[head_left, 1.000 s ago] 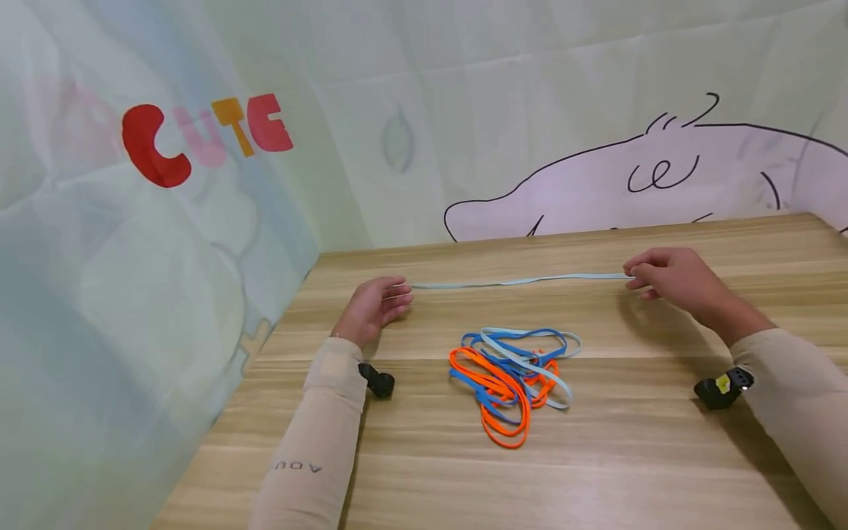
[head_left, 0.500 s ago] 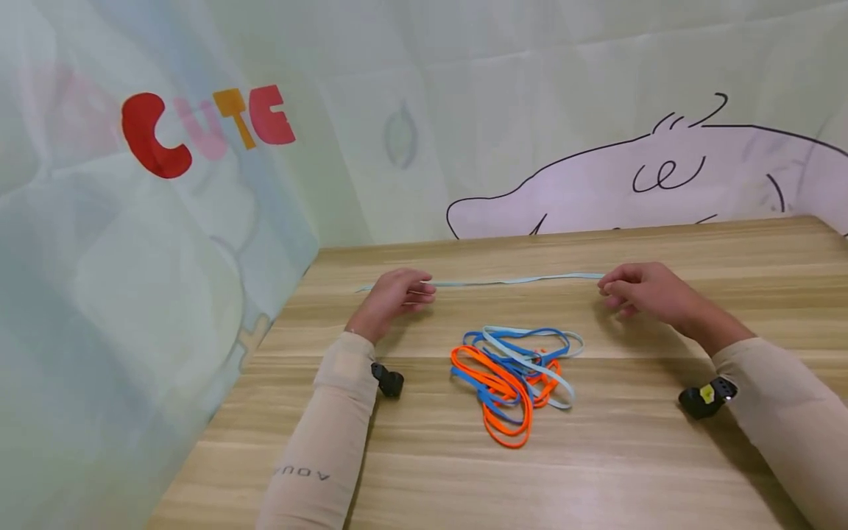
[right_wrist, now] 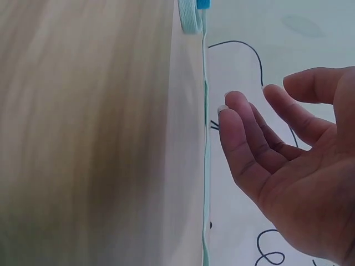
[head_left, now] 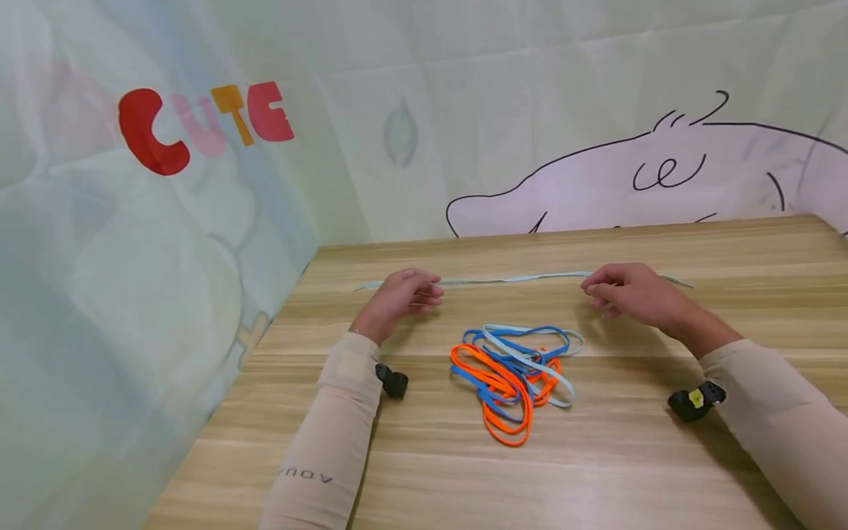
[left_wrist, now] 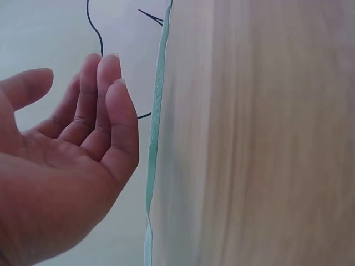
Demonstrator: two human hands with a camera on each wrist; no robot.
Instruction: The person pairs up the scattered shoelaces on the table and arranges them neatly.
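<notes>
The wood-grain worktop bears everything, and near its middle lies a loose tangle of laces, orange, blue and light blue, with neither hand touching it. Beyond that pile are the left hand and the right hand, set well apart. Both seem to hover: the left's fingers are bent softly and lie close together, thumb standing off, while the right's are loosely spread; neither pinches anything. Thinnest of all, a single light-blue lace runs almost straight from side to side near the far edge, slightly wavy, its ends showing past both hands. The step looks like laying that lace out flat, probably almost finished; the next move seems to call for lifting both hands clear without snagging it.
</notes>
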